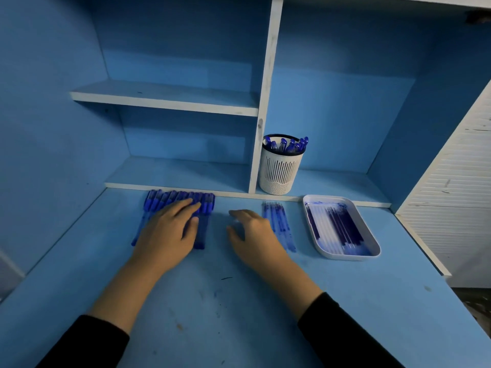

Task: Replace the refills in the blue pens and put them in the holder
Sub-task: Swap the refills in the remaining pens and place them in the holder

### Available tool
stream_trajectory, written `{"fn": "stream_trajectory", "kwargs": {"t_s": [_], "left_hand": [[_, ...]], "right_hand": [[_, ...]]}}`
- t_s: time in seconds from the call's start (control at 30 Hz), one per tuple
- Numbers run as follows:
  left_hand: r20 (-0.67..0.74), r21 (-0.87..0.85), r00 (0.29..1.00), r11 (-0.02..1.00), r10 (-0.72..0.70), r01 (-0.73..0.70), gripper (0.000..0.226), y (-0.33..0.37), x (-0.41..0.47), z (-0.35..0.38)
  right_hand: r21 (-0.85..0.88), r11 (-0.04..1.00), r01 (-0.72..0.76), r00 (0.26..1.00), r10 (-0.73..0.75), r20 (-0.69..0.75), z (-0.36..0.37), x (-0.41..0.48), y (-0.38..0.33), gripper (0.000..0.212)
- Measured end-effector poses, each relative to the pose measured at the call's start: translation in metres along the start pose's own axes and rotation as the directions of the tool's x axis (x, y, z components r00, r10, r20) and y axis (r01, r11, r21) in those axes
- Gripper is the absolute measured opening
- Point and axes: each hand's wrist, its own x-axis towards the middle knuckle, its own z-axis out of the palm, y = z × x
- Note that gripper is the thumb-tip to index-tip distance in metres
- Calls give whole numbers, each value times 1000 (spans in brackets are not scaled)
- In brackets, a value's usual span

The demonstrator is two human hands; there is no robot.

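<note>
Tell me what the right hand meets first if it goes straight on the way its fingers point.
Probably the near end of the row of blue pens, just ahead of the right hand; if it misses, the white ledge behind. Depth is unclear.

A bare strip of desk point(212, 301) runs between the left hand point(170, 229), laid flat on the row of blue pens point(207, 203), and the right hand point(255, 235). Just right of the right hand, a bundle of loose refills point(279, 224) covers the surface, with the white tray point(345, 257) further out. Ahead of both hands' fingertips a low shelf lip point(233, 193) steps up. Past it, ahead and right of the right hand, stands the slotted pen holder point(279, 171), just beside the upright divider point(265, 102). Back toward the wrists the desk lies open.
</note>
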Motion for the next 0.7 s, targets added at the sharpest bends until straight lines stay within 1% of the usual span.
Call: {"fn": "stream_trajectory", "kwargs": {"t_s": [0.07, 0.17, 0.3, 0.4, 0.5, 0.6, 0.7], "left_hand": [[47, 14, 998, 999, -30, 30, 61, -11, -2, -1], [124, 19, 991, 999, -53, 51, 65, -17, -2, 0], [152, 43, 986, 997, -67, 61, 52, -18, -1, 3], [160, 32, 984, 997, -73, 69, 58, -17, -2, 1], [162, 27, 984, 997, -77, 73, 61, -15, -2, 0], [147, 29, 986, 997, -76, 73, 50, -16, -2, 1], [137, 35, 987, 997, -78, 74, 50, -16, -2, 1]], "right_hand": [[-19, 999, 36, 998, -35, 49, 10, 4, -6, 37], [-27, 995, 92, 995, -90, 49, 21, 11, -14, 34], [-85, 986, 147, 988, -143, 52, 28, 14, -12, 31], [-53, 991, 120, 992, -119, 30, 27, 14, -10, 26], [-7, 998, 62, 998, -62, 4, 23, 14, -10, 24], [-12, 1000, 27, 1000, -27, 4, 19, 13, -12, 27], [-33, 999, -2, 1000, 3, 16, 17, 12, -12, 28]]}}
